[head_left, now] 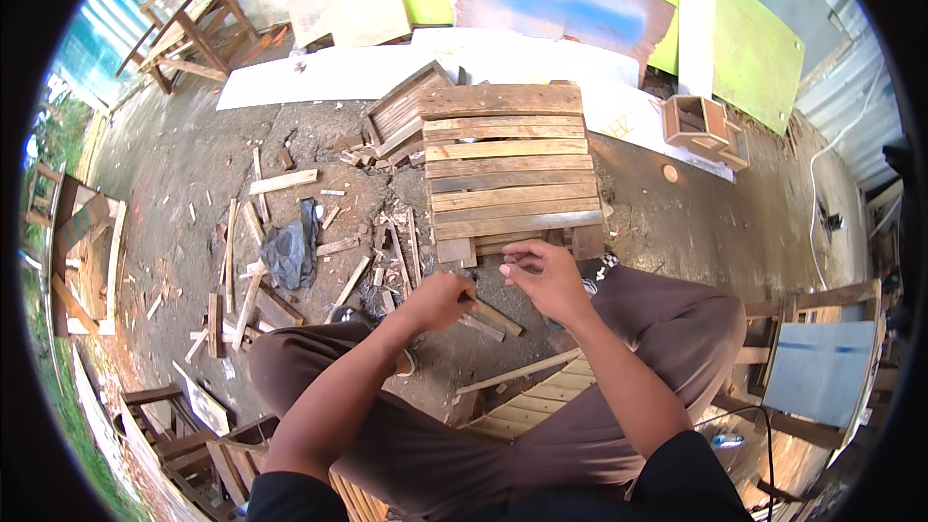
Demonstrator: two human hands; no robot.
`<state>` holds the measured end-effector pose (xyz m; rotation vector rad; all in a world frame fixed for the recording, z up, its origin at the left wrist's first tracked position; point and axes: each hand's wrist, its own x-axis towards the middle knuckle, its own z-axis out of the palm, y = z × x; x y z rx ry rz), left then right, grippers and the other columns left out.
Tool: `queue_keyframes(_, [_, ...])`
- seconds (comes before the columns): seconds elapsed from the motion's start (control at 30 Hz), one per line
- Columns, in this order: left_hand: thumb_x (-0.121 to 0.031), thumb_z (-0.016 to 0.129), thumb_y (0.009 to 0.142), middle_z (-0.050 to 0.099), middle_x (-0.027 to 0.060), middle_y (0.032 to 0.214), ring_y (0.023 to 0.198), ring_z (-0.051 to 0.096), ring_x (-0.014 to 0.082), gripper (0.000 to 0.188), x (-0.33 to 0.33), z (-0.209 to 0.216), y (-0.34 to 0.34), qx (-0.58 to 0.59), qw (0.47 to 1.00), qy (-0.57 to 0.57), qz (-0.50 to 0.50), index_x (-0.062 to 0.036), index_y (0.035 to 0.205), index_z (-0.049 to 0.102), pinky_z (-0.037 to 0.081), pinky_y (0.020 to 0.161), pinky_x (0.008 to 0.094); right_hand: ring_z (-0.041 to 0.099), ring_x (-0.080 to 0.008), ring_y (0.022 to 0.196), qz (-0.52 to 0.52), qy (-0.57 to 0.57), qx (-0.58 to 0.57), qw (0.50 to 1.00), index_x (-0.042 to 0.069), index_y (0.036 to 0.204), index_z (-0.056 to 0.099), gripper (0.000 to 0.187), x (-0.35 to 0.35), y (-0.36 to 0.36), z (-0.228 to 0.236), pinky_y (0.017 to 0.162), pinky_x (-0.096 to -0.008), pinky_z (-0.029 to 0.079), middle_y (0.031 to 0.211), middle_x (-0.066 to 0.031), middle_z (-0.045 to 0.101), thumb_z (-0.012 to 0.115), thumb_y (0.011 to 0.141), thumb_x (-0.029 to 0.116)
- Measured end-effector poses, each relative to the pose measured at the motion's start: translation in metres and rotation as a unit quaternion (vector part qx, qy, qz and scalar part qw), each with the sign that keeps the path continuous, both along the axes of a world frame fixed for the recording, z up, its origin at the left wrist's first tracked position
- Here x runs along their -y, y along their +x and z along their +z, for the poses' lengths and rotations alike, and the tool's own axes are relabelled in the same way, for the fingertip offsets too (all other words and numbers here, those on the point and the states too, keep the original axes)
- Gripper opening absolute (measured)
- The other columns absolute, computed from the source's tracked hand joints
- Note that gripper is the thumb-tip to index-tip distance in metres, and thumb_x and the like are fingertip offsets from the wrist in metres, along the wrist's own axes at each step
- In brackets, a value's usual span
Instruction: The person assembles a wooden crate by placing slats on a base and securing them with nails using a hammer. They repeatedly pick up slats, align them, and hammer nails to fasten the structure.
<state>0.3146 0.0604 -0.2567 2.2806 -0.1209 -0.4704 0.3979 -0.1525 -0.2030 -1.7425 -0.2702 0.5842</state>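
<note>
The left hand point(440, 302) is held between the knees with its fingers curled inward. A short wooden strip point(498, 317) is seen running out from beside its fingertips, but whether it is gripped or only lies beneath cannot be told. The right hand point(546, 278) is held half-curled, thumb and bent fingers brought toward one another; whether anything small is pinched there cannot be made out. It is placed at the near edge of a slatted wooden piece point(512, 169), though contact cannot be confirmed.

The slatted piece is set on the floor point(696, 232) directly ahead of the hands, its slats laid crosswise with narrow gaps between them. Against its far left corner a shallow wooden tray point(404, 111) is tilted. To the left, a crumpled dark plastic sheet point(290, 249) is surrounded by scattered wood offcuts.

Farther off, a wooden chair frame point(193, 34) is seen at the upper left, and a small wooden box point(698, 126) is placed to the right on a white panel. Brown trousers point(667, 319) are worn by the seated person, and yellowish slats point(532, 401) are visible between the legs.
</note>
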Motion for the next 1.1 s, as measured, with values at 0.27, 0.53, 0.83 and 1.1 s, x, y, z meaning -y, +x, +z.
queue_keyframes(0.27, [-0.042,0.077,0.09,0.077,0.0173,0.095,0.094,0.074,0.0392,0.036,-0.015,0.0,0.013,-0.123,0.978,0.165,-0.045,-0.0076,0.099,0.079,0.058,0.085,0.0487,0.071,-0.0134,0.077,-0.028,0.064,0.061,0.996,-0.004,0.112,0.078,0.016,-0.024,0.022,-0.006,0.071,-0.0273,0.059,0.093,-0.0107,0.074,0.071,0.1,0.004])
queue_keyframes(0.53, [-0.047,0.074,0.092,0.077,0.024,0.094,0.093,0.075,0.0402,0.046,-0.067,0.02,0.051,-0.017,0.933,0.082,0.349,-0.0027,0.105,0.076,0.059,0.084,0.0486,0.073,-0.015,0.081,-0.085,0.04,0.023,0.995,-0.007,0.119,0.072,0.021,-0.069,0.025,-0.036,0.075,-0.0268,0.062,0.092,-0.0098,0.073,0.07,0.098,0.0])
queue_keyframes(0.83, [-0.042,0.086,0.086,0.078,0.0187,0.088,0.08,0.078,0.0262,0.056,-0.056,-0.028,0.054,-0.027,0.927,-0.06,0.369,0.0019,0.114,0.067,0.06,0.073,0.0387,0.076,-0.0168,0.081,-0.094,0.005,0.17,0.981,-0.004,0.106,0.075,0.013,-0.094,0.016,-0.068,0.074,-0.0302,0.058,0.093,-0.0149,0.079,0.075,0.094,0.001])
queue_keyframes(1.1, [-0.025,0.088,0.088,0.078,0.0202,0.089,0.075,0.077,0.0217,0.047,-0.062,-0.031,0.057,-0.046,0.923,-0.12,0.362,0.0028,0.115,0.061,0.058,0.066,0.0351,0.075,-0.0207,0.075,-0.061,-0.009,0.233,0.97,-0.003,0.103,0.073,0.012,-0.098,0.013,-0.071,0.07,-0.0317,0.057,0.09,-0.0155,0.077,0.076,0.092,0.0])
